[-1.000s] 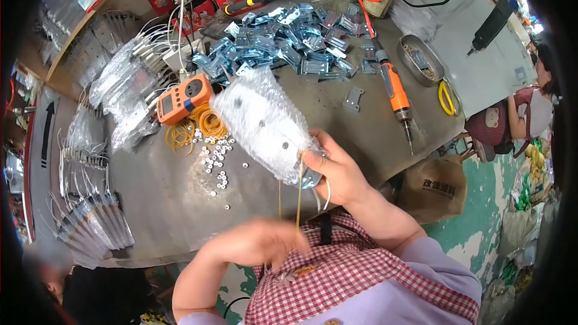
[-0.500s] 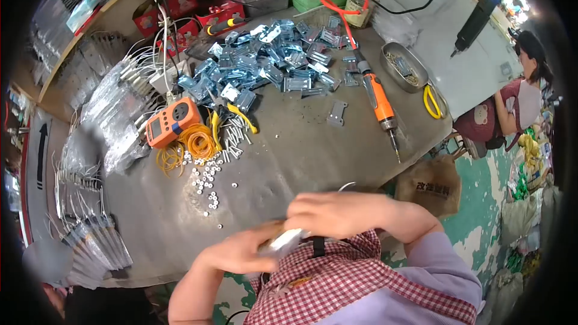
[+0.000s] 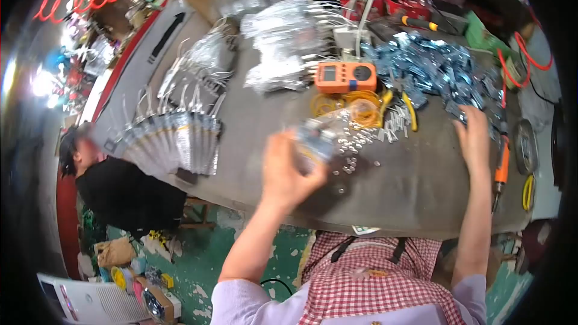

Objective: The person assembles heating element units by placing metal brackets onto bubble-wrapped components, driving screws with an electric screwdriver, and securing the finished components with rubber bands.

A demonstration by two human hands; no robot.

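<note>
My left hand (image 3: pixel 288 165) is wrapped round a blurred, plastic-wrapped package (image 3: pixel 316 141) above the table (image 3: pixel 415 186). Past it lie orange rubber bands (image 3: pixel 364 110), small white rings (image 3: pixel 349 144) and an orange meter (image 3: pixel 345 77). Over at the right, my right hand (image 3: pixel 475 135) reaches to the near edge of a heap of bluish metal brackets (image 3: pixel 427 66). Its fingertips touch a bracket (image 3: pixel 459 112) there; the fingers look bent round it. Yellow-handled pliers (image 3: pixel 410 111) and short pale pins (image 3: pixel 394 123) sit between the hands.
An orange electric screwdriver (image 3: pixel 501 162) lies right of my right hand, near yellow-handled scissors (image 3: pixel 528 192) and a metal tin (image 3: pixel 526 144). Wrapped packages with white cables (image 3: pixel 283 42) are stacked at the back, and others (image 3: pixel 174 141) fan out at left. A person in black (image 3: pixel 126 189) is at the left.
The view has swung left. My hands, together near the apron half a second earlier, are now apart: the left with the package over the table, the right at the bracket heap.
</note>
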